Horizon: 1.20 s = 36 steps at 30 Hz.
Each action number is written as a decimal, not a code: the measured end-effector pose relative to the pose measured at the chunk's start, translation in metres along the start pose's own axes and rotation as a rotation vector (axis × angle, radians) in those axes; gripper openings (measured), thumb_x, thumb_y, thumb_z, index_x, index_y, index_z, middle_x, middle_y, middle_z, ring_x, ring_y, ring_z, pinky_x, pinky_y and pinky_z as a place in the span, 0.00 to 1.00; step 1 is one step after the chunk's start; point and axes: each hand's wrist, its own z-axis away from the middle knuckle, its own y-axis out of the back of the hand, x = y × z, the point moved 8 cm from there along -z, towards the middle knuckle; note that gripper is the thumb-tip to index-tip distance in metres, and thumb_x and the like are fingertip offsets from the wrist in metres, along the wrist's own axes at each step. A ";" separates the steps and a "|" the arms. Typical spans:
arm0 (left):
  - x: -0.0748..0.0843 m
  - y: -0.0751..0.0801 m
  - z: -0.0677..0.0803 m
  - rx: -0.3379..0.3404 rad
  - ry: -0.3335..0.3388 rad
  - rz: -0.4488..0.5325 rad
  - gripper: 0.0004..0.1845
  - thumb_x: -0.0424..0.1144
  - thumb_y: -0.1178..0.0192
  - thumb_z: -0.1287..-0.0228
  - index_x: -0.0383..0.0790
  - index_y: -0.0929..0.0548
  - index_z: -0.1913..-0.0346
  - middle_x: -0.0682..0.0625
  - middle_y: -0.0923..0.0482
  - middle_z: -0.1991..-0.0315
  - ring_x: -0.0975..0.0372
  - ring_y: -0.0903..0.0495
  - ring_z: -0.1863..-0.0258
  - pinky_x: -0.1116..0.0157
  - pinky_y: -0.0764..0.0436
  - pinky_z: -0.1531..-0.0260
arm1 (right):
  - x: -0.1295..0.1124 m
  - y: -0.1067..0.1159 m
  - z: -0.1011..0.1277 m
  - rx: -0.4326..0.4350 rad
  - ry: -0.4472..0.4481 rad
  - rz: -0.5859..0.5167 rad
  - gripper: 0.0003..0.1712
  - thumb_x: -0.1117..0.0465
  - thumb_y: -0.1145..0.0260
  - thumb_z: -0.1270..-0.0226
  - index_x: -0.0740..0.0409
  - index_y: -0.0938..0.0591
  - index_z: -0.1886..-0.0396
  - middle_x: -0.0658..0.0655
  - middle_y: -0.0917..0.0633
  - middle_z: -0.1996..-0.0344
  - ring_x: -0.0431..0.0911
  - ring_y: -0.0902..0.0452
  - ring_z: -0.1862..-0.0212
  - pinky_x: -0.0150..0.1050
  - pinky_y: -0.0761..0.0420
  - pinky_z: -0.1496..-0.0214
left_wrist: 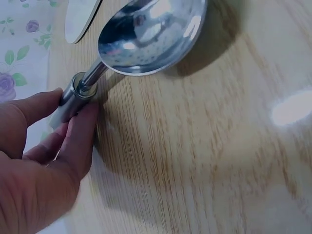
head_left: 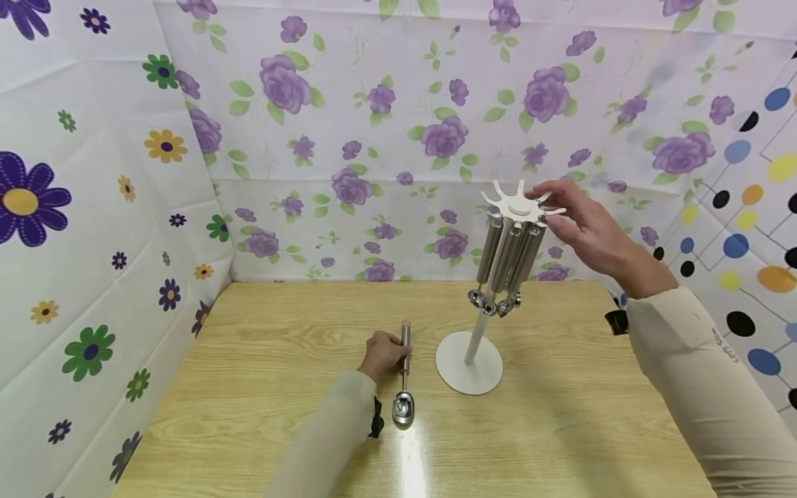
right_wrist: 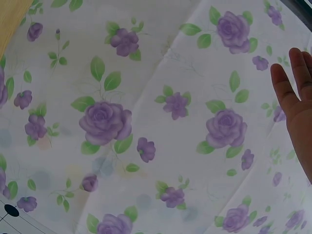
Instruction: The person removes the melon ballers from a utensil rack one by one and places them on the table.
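Background: white cloth with purple roses (head_left: 386, 155) behind the white stand (head_left: 477, 339); daisy-print cloth (head_left: 93, 277) to its left, dotted cloth (head_left: 741, 245) to its right. Surface: wood-grain table (head_left: 212, 401) under the stand.

Stand: round base flat on the table, pole rising to a ring of curved hooks. Several metal utensils (head_left: 512, 256) hang below the hooks, handles up, shiny heads clustered around the pole.

Metal scoop (head_left: 403, 409): just left of the stand's base, handle end towards the rose cloth, bowl on the wearer's side. Whether the bowl touches the table, cannot tell.

Left hand (head_left: 384, 351): left of the stand, thumb and fingers closed in a pinch around the scoop handle; the left wrist view confirms the grip, bowl free of the fingers.

Right hand (head_left: 591, 225): at the right side of the stand's top, fingers and thumb parted about the hooks, loosely extended, with no utensil in its grasp. Contact with a hook: cannot tell. Both sleeves pale.
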 end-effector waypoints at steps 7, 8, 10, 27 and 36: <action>-0.003 0.000 0.002 0.014 0.032 -0.016 0.06 0.31 0.28 0.41 0.31 0.14 0.68 0.45 0.17 0.76 0.61 0.17 0.80 0.67 0.17 0.80 | -0.001 0.000 0.001 0.016 0.003 -0.017 0.23 0.55 0.51 0.19 0.56 0.33 0.30 0.55 0.26 0.36 0.36 0.32 0.40 0.33 0.31 0.42; -0.003 0.000 0.002 0.013 0.034 -0.016 0.06 0.31 0.28 0.41 0.31 0.14 0.68 0.44 0.17 0.76 0.60 0.17 0.80 0.66 0.16 0.80 | -0.001 0.000 0.001 0.019 0.007 -0.023 0.23 0.55 0.51 0.19 0.56 0.33 0.30 0.55 0.26 0.36 0.37 0.32 0.41 0.32 0.31 0.43; -0.002 -0.001 0.003 0.012 0.035 -0.014 0.06 0.31 0.28 0.41 0.31 0.14 0.68 0.44 0.17 0.75 0.61 0.18 0.79 0.65 0.15 0.79 | -0.002 0.001 0.001 0.026 0.019 -0.037 0.23 0.54 0.51 0.19 0.58 0.33 0.31 0.54 0.26 0.37 0.37 0.31 0.43 0.32 0.31 0.45; 0.028 0.015 0.003 -0.009 -0.050 -0.060 0.17 0.36 0.26 0.42 0.27 0.17 0.57 0.40 0.17 0.64 0.51 0.14 0.70 0.62 0.15 0.72 | -0.003 -0.001 0.001 0.027 0.015 -0.047 0.22 0.57 0.50 0.19 0.59 0.32 0.31 0.52 0.27 0.38 0.39 0.32 0.43 0.32 0.30 0.46; 0.106 0.020 0.021 -0.147 -0.205 -0.038 0.22 0.42 0.29 0.37 0.31 0.17 0.45 0.42 0.17 0.53 0.53 0.14 0.61 0.57 0.14 0.58 | -0.003 -0.001 0.002 0.032 -0.014 -0.090 0.20 0.60 0.49 0.20 0.65 0.33 0.35 0.48 0.28 0.38 0.36 0.30 0.43 0.25 0.28 0.48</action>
